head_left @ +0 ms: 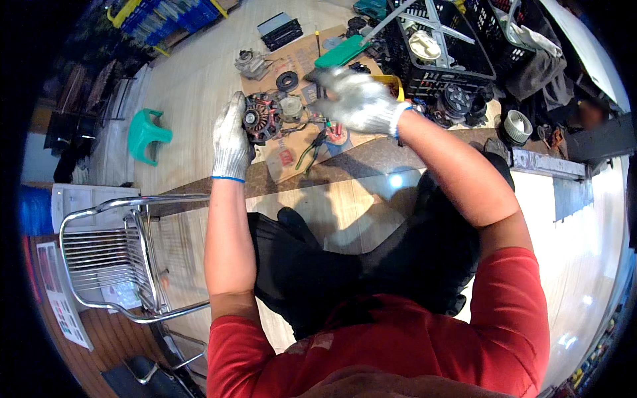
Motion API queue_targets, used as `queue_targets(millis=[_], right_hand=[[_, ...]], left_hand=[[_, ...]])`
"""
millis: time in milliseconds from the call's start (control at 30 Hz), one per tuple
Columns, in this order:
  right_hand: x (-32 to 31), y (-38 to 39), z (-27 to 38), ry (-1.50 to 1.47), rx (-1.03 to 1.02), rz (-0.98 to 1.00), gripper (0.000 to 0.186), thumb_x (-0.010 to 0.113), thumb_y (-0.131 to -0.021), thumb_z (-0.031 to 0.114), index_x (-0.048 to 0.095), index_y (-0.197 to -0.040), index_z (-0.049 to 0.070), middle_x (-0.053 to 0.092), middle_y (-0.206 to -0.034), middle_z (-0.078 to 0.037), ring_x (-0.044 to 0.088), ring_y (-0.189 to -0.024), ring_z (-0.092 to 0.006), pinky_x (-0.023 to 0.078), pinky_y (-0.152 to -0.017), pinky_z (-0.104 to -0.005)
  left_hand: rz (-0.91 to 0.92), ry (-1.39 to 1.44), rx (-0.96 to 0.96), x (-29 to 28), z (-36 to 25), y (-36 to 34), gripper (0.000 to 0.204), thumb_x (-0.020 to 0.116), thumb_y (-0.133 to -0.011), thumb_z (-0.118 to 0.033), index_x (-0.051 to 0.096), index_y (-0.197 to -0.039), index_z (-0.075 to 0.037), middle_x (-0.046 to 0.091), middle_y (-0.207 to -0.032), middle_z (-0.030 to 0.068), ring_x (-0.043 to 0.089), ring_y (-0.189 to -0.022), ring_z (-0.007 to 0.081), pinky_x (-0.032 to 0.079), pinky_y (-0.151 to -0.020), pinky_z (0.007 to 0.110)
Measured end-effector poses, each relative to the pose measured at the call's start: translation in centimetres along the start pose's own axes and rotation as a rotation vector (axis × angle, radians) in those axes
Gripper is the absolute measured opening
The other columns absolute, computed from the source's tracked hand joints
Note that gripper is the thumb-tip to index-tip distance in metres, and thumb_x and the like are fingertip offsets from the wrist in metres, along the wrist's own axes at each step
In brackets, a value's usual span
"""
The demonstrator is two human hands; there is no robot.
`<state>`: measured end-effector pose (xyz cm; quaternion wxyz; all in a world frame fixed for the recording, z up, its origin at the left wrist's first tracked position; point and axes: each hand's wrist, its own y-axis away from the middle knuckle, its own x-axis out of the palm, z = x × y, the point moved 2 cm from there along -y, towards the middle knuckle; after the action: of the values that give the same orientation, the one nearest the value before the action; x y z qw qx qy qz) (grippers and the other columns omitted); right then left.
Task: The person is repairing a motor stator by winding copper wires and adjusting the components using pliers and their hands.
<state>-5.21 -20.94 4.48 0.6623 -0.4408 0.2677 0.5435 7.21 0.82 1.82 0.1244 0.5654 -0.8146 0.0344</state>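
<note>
My left hand [230, 140], in a white knit glove, is closed on the left side of an alternator [261, 118] with its round finned middle and copper-coloured windings facing up. My right hand [363, 103], gloved the same way, hovers to the right of it, smeared by motion. Something dark shows at its fingertips, and I cannot tell if it is held. Between the hands lie a roundish metal part [290, 108] and some wires. Pliers with green handles [310, 151] rest on the cardboard [282, 166] nearer to me.
Farther off are a black ring [286, 81], a metal housing [252, 64] and a screwdriver [318, 43]. Black crates [441, 73] stand at the back right, near a yellow container [391, 83]. A green stool [147, 136] and a chrome chair [136, 259] are on the left.
</note>
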Motion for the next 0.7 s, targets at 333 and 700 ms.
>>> queue_targets(millis=[333, 700], right_hand=[[3.5, -0.4, 1.0, 0.051, -0.208, 0.088, 0.025, 0.052, -0.093, 0.026, 0.062, -0.112, 0.013, 0.068, -0.093, -0.016, 0.067, -0.086, -0.0354, 0.054, -0.073, -0.0456], [2.0, 0.3, 0.7, 0.275, -0.181, 0.11, 0.021, 0.063, -0.081, 0.021, 0.062, -0.101, 0.016, 0.068, -0.076, -0.009, 0.07, -0.07, -0.0309, 0.055, -0.057, -0.0451]], left_hand=[[0.182, -0.072, -0.069, 0.4, 0.0, 1.0, 0.031, 0.06, -0.098, -0.022, 0.061, -0.116, 0.002, 0.068, -0.105, 0.011, 0.068, -0.09, 0.0165, 0.057, -0.078, 0.029], [0.075, -0.64, 0.138, -0.2, -0.8, 1.5, 0.044, 0.056, -0.098, -0.037, 0.066, -0.11, 0.004, 0.07, -0.096, 0.0133, 0.066, -0.087, 0.0168, 0.052, -0.077, 0.032]])
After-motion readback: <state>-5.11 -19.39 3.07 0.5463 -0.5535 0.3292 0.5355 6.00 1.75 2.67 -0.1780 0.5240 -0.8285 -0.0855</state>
